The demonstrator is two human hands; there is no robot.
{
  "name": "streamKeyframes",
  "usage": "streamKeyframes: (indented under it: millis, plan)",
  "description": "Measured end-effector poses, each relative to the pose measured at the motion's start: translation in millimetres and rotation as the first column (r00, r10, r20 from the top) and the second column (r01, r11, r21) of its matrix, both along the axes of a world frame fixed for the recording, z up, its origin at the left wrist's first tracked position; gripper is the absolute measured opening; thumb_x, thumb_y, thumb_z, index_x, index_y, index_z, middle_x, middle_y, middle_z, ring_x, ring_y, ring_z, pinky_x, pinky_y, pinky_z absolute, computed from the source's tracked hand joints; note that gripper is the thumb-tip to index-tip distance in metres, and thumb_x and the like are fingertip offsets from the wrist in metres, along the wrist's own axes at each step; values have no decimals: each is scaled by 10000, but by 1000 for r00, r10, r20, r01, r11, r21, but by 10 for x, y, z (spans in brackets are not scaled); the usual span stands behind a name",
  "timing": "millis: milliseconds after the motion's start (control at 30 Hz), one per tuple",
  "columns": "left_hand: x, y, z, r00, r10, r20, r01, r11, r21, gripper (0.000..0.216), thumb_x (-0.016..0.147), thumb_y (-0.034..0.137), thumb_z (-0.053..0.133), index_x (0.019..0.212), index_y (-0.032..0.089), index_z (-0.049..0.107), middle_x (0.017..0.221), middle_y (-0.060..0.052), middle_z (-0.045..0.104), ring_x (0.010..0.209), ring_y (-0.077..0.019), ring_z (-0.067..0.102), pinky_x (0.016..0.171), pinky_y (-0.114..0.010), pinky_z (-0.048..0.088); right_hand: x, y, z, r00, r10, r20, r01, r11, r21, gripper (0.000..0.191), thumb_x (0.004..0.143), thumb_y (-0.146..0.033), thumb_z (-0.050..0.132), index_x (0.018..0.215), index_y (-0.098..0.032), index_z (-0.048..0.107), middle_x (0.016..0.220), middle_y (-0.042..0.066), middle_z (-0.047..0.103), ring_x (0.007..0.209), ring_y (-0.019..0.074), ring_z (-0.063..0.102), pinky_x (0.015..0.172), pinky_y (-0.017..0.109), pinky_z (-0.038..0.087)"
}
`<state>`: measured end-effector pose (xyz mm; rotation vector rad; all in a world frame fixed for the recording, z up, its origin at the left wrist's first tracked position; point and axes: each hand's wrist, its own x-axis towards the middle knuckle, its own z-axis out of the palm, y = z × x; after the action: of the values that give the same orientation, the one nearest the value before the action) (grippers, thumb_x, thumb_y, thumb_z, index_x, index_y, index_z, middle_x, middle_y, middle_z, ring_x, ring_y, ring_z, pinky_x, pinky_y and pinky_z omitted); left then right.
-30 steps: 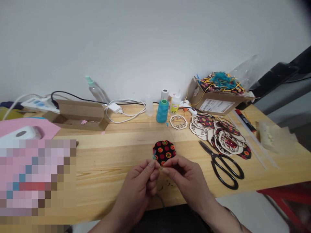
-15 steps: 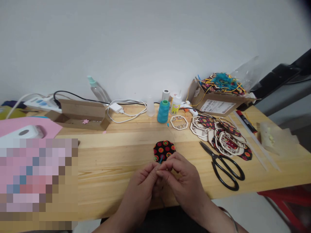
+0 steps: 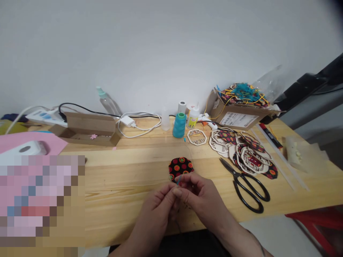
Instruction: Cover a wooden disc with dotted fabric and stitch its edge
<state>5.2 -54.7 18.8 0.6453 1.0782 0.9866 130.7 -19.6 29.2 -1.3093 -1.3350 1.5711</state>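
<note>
My left hand point(image 3: 162, 202) and my right hand point(image 3: 200, 192) meet low in the middle of the view, thumbs and fingertips pinched together. A short end of teal thread point(image 3: 178, 180) sticks up from between the fingertips of both hands. Just beyond them lies a black fabric piece point(image 3: 180, 167) with red and orange flower circles, its near edge hidden by my fingers. A cone of teal thread point(image 3: 179, 126) stands upright farther back. To the right of my right hand rest black-handled scissors point(image 3: 238, 175), blades pointing away to the left.
Cut wooden frames and patterned pieces point(image 3: 246, 151) are piled at the right, before a cardboard box point(image 3: 235, 116). A single wooden frame point(image 3: 197, 137), a glue bottle point(image 3: 193, 117) and a glue gun point(image 3: 210, 123) sit behind. An open carton point(image 3: 91, 134) lies left.
My right fingers have shifted slightly and curl more around the thread end, which now leans to the right. The camera view has moved a little; the things on the table stay put.
</note>
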Motion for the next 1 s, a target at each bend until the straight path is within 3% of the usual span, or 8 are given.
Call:
streamKeyframes:
  millis: [167, 300, 433, 633, 833, 1000]
  plan:
    - [2, -2, 48, 996, -36, -76, 35, 999, -9, 316, 834, 417, 515, 633, 176, 476, 516, 83, 297, 465, -72, 199, 426, -217, 143, -25, 29, 15, 984, -4, -177, -21, 990, -141, 202, 657, -292, 698, 781, -133, 683, 695, 11, 610, 688, 129, 537, 669, 253, 414]
    - [-6, 3, 72, 993, -42, -108, 41, 999, -11, 339, 836, 397, 514, 585, 183, 436, 496, 82, 304, 445, -70, 218, 418, -219, 156, -34, 23, 21, 974, -52, -220, 22, 990, -137, 116, 667, -257, 686, 660, -146, 653, 639, -12, 586, 646, 110, 514, 650, 243, 398]
    - [-12, 0, 61, 996, -54, -68, 52, 998, -27, 343, 833, 395, 517, 576, 179, 446, 488, 79, 313, 443, -70, 217, 420, -220, 153, -30, 23, 6, 974, -73, -217, 52, 994, -99, 108, 680, -242, 676, 637, -151, 638, 617, -23, 566, 625, 101, 494, 621, 235, 386]
    - [-16, -7, 37, 996, -71, 50, 71, 997, -8, 321, 847, 371, 509, 597, 170, 489, 528, 67, 338, 474, -77, 213, 440, -219, 163, -16, 38, 28, 947, -166, -275, 120, 977, -178, 138, 674, -250, 697, 636, -139, 625, 552, -29, 565, 543, 82, 489, 553, 207, 375]
    - [-52, 1, 50, 976, -105, -191, 123, 989, 82, 270, 846, 372, 517, 676, 169, 573, 574, 55, 368, 543, -90, 306, 503, -208, 255, 74, 67, 101, 851, -157, -501, 70, 979, -190, 165, 757, -301, 659, 710, -149, 619, 606, -10, 599, 485, 53, 488, 489, 171, 338]
    - [-99, 27, 128, 864, -95, -495, 204, 964, 172, 248, 864, 347, 469, 705, 194, 581, 593, 40, 447, 593, -124, 425, 563, -230, 338, 224, 96, 310, 765, -141, -628, 50, 986, -160, 171, 785, -253, 644, 688, -166, 532, 628, -15, 612, 477, 55, 517, 443, 146, 316]
